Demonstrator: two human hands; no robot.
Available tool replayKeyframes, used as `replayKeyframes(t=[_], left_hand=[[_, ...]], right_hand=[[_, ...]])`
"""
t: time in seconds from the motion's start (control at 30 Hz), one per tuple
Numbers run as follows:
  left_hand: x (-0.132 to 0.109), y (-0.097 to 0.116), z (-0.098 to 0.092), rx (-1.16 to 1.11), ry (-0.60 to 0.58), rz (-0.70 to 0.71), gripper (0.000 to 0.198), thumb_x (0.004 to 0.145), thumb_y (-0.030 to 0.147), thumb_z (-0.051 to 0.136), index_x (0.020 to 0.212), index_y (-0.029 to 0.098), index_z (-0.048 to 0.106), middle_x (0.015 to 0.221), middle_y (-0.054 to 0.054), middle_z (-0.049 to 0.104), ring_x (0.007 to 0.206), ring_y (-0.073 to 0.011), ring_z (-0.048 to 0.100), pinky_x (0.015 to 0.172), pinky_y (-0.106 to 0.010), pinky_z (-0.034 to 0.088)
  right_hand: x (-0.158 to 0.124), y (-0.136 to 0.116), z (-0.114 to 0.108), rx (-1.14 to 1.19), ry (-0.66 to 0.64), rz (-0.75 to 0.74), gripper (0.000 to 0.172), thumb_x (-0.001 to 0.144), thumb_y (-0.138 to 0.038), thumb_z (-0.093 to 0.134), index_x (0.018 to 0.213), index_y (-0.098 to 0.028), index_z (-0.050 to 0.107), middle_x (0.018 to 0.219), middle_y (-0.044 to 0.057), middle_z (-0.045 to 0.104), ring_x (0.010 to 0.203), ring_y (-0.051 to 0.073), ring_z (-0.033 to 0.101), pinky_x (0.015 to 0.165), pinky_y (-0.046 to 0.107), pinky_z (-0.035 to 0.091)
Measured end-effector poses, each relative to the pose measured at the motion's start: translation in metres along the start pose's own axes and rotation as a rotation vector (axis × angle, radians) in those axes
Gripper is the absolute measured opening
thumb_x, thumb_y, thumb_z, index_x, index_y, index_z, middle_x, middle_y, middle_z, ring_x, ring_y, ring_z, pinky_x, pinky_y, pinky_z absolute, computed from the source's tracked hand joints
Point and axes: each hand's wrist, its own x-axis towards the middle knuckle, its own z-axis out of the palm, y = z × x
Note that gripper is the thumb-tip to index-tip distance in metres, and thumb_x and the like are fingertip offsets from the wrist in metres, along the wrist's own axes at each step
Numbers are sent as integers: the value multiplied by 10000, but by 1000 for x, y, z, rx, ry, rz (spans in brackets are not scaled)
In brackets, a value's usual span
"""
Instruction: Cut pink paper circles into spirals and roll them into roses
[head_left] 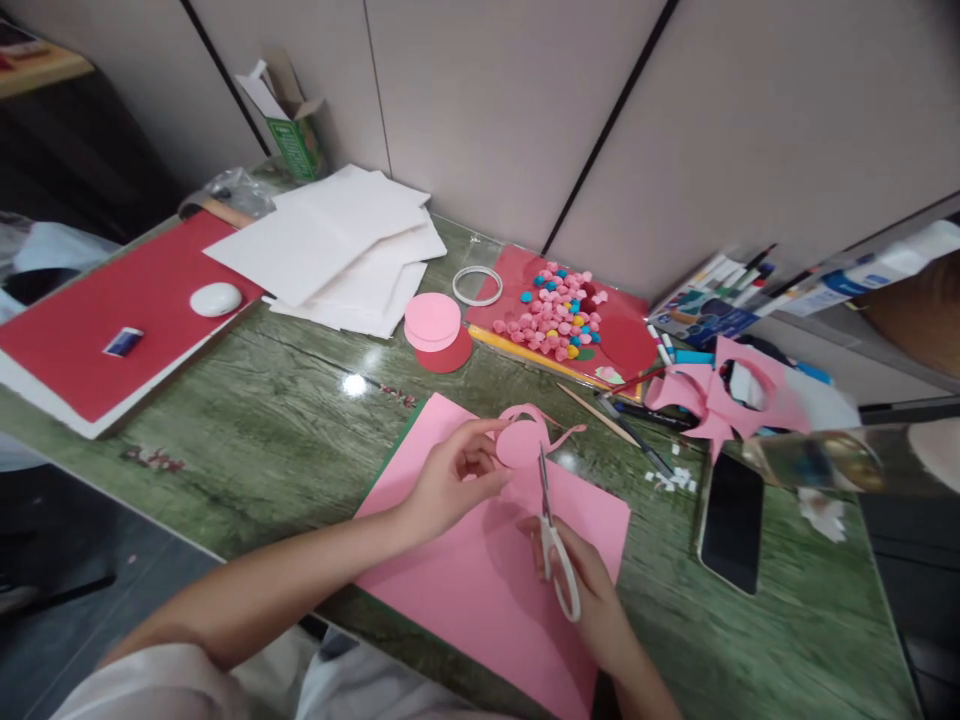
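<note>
My left hand (459, 470) pinches the left edge of a small round piece of pink paper (519, 443), held above a large pink sheet (480, 590). A thin curled strip of pink paper (567, 436) trails around the circle and off to its right. In my right hand (577, 575) is a pair of white-handled scissors (551, 540), fingers wrapped around the handles. Its blades point away from me and meet the right edge of the circle. Behind lie a cut pink circle (433, 321) and a red circle (450, 356), partly overlapping.
Pink, blue and yellow paper balls (559, 315) rest on red packaging beside a tape roll (478, 286). Pink offcuts (720, 390), a phone (732, 520) and pens are at right. White sheets (337, 240) and a red board (135, 310) with a white mouse occupy the left.
</note>
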Motion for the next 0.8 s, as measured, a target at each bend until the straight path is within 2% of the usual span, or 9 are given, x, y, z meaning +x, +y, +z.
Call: replayKeyframes(t=[0.17, 0.33, 0.47, 0.6, 0.8], left_hand=[[-2, 2, 3, 47, 88, 19, 377, 740, 211, 619, 1093, 190, 487, 706, 23, 542, 549, -69, 541, 519, -195, 444], [2, 5, 0, 60, 109, 17, 377, 738, 208, 612, 1096, 198, 497, 674, 44, 497, 541, -56, 513, 513, -184, 452], [3, 5, -3, 93, 125, 30, 375, 727, 206, 618, 1087, 220, 515, 666, 52, 473, 537, -54, 504, 502, -182, 452], [6, 6, -4, 163, 128, 42, 361, 736, 211, 609, 1087, 215, 524, 643, 54, 468, 524, -52, 502, 493, -175, 424], [11, 5, -7, 160, 128, -10, 383, 742, 198, 598, 1115, 209, 510, 649, 50, 473, 527, -50, 493, 505, -179, 413]], right_hand=[[2, -6, 3, -81, 7, -19, 286, 876, -365, 389, 1047, -191, 539, 711, -10, 474, 649, 119, 438, 610, 233, 380], [4, -13, 6, -123, 37, -29, 277, 873, -302, 378, 1065, -198, 546, 827, 21, 545, 718, 132, 500, 664, 243, 422], [4, -19, 8, -152, 48, -42, 268, 859, -320, 413, 1043, -191, 559, 785, 18, 547, 753, 146, 512, 699, 254, 428], [7, -24, 6, -120, 29, -67, 279, 875, -348, 382, 1012, -189, 566, 669, -16, 491, 624, 116, 451, 606, 229, 394], [11, -25, 0, -62, -18, -51, 311, 874, -373, 389, 1048, -181, 562, 641, -25, 448, 607, 115, 444, 598, 237, 379]])
